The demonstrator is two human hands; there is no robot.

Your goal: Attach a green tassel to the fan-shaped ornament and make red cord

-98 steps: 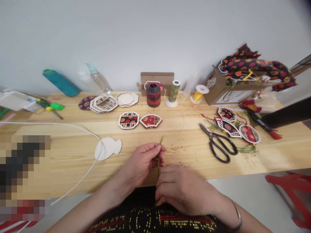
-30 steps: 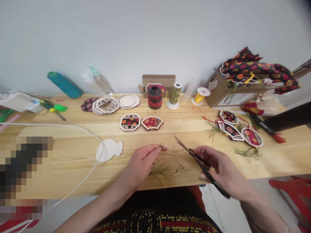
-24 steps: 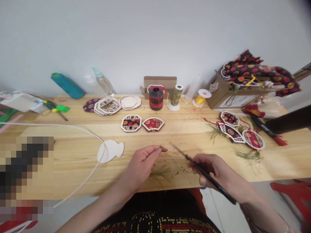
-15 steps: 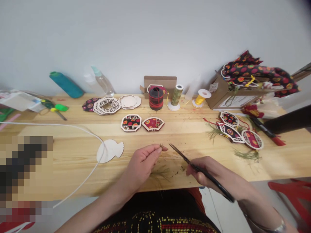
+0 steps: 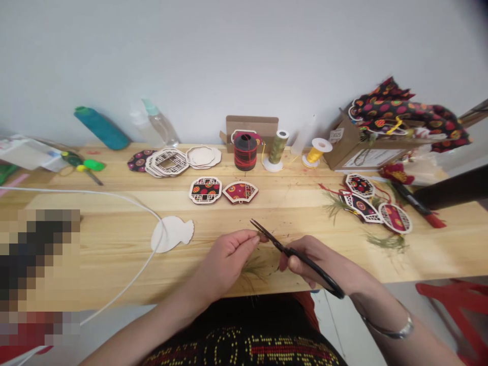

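Note:
My left hand [image 5: 224, 259] pinches the top of a small green thread tassel [image 5: 254, 266], whose strands fan out below my fingers near the front edge of the wooden table [image 5: 114, 244]. My right hand [image 5: 318, 262] grips black scissors [image 5: 295, 254]. The blade tips reach my left fingertips, right at the pinched end of the tassel. Whether the blades touch the thread is not clear.
Two framed fabric ornaments [image 5: 205, 190] [image 5: 240, 191] lie in the middle, with thread spools [image 5: 244, 151] [image 5: 277, 149] [image 5: 315, 152] behind. A white fish cutout [image 5: 171, 234] and white cable [image 5: 114, 201] sit left. More ornaments [image 5: 377, 208] and a cardboard box [image 5: 360, 147] are right. A red stool [image 5: 461, 310] stands lower right.
The right hand left the tassel, took the scissors from the table at the right and brought them leftward until the tips met my left fingertips. The left hand has kept its pinch.

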